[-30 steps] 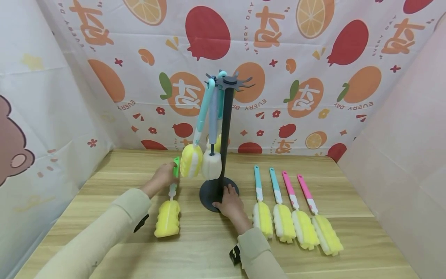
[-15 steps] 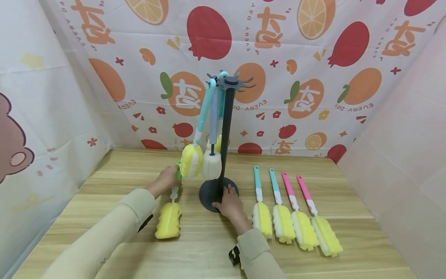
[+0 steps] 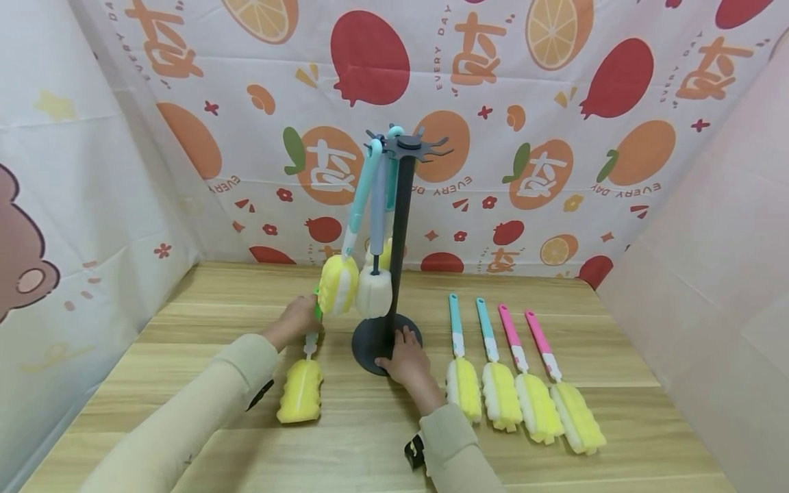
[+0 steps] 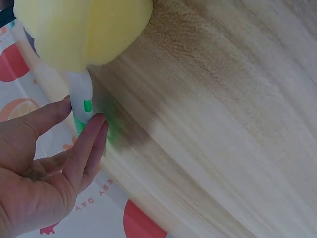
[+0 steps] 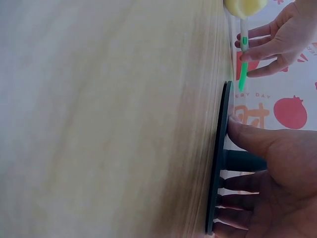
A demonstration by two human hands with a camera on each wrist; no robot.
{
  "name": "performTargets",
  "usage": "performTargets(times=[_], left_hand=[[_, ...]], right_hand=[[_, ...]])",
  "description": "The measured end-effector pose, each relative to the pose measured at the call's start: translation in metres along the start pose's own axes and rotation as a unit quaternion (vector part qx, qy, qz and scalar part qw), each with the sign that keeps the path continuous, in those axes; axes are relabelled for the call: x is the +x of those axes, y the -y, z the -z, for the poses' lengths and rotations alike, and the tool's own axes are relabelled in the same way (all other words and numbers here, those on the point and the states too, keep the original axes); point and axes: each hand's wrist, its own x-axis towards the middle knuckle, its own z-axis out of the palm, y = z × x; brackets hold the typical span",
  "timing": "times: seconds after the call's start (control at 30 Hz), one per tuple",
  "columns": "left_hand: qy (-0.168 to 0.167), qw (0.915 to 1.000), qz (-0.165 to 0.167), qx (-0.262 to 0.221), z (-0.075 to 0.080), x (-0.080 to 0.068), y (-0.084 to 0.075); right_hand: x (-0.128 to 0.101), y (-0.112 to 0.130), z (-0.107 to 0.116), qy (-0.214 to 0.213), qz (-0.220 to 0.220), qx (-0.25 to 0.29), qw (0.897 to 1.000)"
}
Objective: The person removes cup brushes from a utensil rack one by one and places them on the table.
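Note:
My left hand (image 3: pixel 298 319) pinches the green handle of a sponge bottle brush between thumb and fingers; its yellow sponge head (image 3: pixel 300 392) points toward me. In the left wrist view the white neck (image 4: pixel 80 87) shows above my fingertips, and part of the handle is hidden behind them. My right hand (image 3: pixel 408 357) presses on the round base (image 3: pixel 367 346) of a black stand, with straight fingers and thumb spread either side of the pole (image 5: pixel 245 161). From the stand's hooked top (image 3: pixel 408 143) hang a yellow-and-white sponge brush (image 3: pixel 340 284), a white sponge brush (image 3: pixel 374 293) and another behind.
Several sponge brushes lie in a row on the wooden table (image 3: pixel 622 356) to the right, including a blue-handled one (image 3: pixel 464 388) and a pink-handled one (image 3: pixel 578 416). A fruit-print cloth (image 3: pixel 493 205) stands behind the table's far edge.
My left hand and the green-handled brush have shifted slightly right and toward me. My right hand has stayed on the stand's base.

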Motion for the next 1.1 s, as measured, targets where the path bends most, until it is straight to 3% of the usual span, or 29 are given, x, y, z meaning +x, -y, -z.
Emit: performTargets(times=[0.57, 0.7, 0.8, 0.87, 0.93, 1.03, 1.1], left_hand=[[-0.001, 0.9996, -0.008, 0.029, 0.002, -0.004, 0.002], [-0.014, 0.9998, 0.01, -0.005, 0.013, 0.001, 0.006], [-0.06, 0.9967, 0.024, -0.048, 0.034, 0.008, 0.009], [-0.112, 0.9903, 0.013, -0.081, 0.053, 0.009, 0.006], [-0.17, 0.9763, -0.012, -0.134, 0.072, 0.007, -0.002], [-0.242, 0.944, -0.065, -0.214, 0.098, -0.002, -0.024], [-0.279, 0.9177, -0.108, -0.262, 0.113, -0.01, -0.043]], right_hand=[[0.001, 0.003, -0.001, -0.001, 0.004, -0.006, 1.0], [0.001, 0.002, -0.001, -0.001, 0.007, -0.007, 1.0], [0.001, 0.001, -0.002, -0.001, 0.009, -0.005, 1.0], [0.001, 0.001, -0.003, 0.0, 0.01, -0.004, 1.0], [0.001, 0.0, -0.003, 0.001, 0.01, -0.003, 1.0], [0.001, -0.001, -0.003, -0.002, 0.009, -0.004, 1.0], [0.001, -0.001, -0.003, -0.005, 0.008, -0.005, 1.0]])
